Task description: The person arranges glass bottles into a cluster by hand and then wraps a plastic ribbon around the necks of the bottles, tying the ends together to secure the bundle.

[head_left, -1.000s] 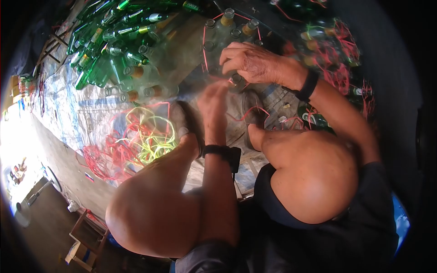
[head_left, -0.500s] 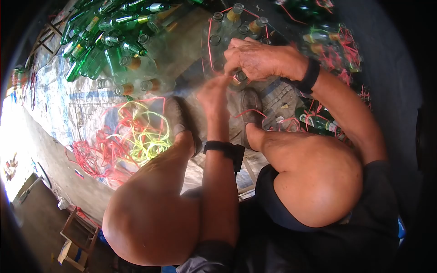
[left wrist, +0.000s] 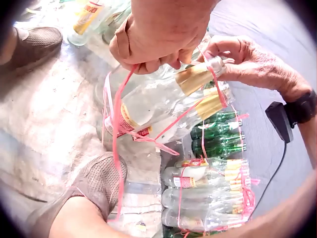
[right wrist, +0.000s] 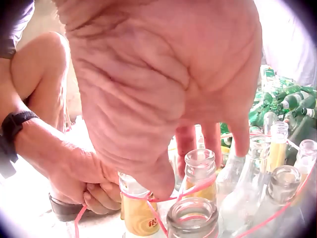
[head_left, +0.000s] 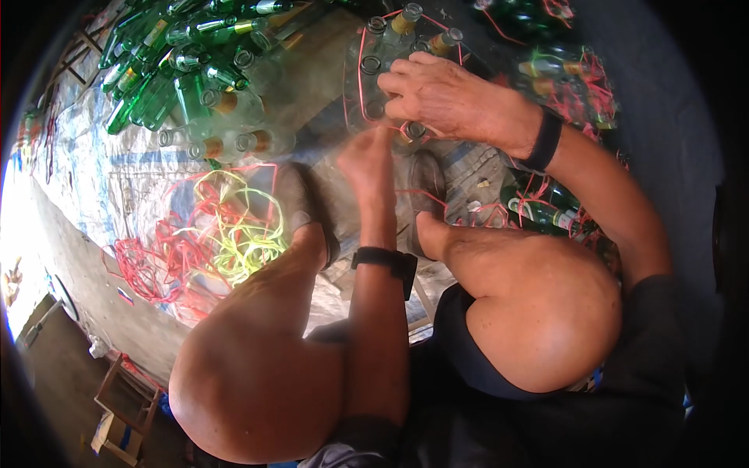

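Pink string [left wrist: 117, 129] loops round a cluster of clear glass bottles [left wrist: 153, 99] with yellow neck labels. In the head view the left hand [head_left: 368, 160] is beside the bundle's near side; in the left wrist view this hand [left wrist: 163, 37] has its fingers curled round the string, a loose end hanging below. My right hand [head_left: 456, 101] lies over the bottle tops. Its thumb and fingers [left wrist: 215, 47] are round a bottle neck [left wrist: 214, 65], the thumb [right wrist: 161, 181] against the string there. The right palm [right wrist: 163, 84] hides part of the bundle.
Green bottles [head_left: 187, 58] are heaped at the upper left, with clear bottles [head_left: 253, 141] beside them. Tangled red and yellow string [head_left: 234, 226] lies left of the shoes [head_left: 300, 195]. Bottles tied with pink string [left wrist: 208, 198] lie on the right side.
The right hand has shifted slightly over the bottle tops, its back now flatter and its fingers more extended. The left hand stays low beside the bundle. The head view has shifted a little.
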`<state>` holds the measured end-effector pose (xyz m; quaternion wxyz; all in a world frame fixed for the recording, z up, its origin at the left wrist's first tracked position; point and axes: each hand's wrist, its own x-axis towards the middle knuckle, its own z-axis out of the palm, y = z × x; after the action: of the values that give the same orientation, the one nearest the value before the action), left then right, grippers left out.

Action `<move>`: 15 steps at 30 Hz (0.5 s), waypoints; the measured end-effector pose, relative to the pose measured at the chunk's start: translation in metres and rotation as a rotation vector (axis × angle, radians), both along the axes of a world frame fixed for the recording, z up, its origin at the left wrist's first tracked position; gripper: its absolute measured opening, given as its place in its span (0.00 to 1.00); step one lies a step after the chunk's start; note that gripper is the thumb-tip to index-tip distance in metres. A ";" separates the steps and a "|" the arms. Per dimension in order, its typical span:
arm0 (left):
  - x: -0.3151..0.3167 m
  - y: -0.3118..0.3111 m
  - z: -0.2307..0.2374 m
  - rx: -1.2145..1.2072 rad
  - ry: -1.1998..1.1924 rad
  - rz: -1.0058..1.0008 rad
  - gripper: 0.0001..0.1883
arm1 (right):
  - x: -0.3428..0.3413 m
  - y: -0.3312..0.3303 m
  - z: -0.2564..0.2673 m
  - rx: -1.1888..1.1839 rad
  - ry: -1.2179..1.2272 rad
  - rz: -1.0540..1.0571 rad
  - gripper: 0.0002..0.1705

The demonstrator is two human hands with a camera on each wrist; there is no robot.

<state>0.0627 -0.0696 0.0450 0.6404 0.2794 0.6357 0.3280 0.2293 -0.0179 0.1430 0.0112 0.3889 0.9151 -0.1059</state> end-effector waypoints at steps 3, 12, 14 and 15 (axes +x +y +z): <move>0.000 -0.001 0.003 0.052 -0.008 -0.018 0.16 | 0.003 0.003 0.007 0.035 -0.013 0.000 0.11; 0.000 -0.007 0.006 0.145 -0.090 -0.066 0.14 | 0.013 0.002 0.023 0.102 0.050 -0.048 0.07; 0.000 -0.008 0.005 0.172 -0.107 -0.060 0.14 | 0.015 0.000 0.023 0.091 0.027 -0.068 0.06; 0.001 -0.008 0.005 0.197 -0.124 -0.061 0.14 | 0.017 -0.001 0.023 0.079 0.004 -0.087 0.06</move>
<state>0.0634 -0.0774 0.0498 0.6577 0.3395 0.5510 0.3856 0.2460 -0.0187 0.1661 -0.0105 0.4284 0.9008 -0.0706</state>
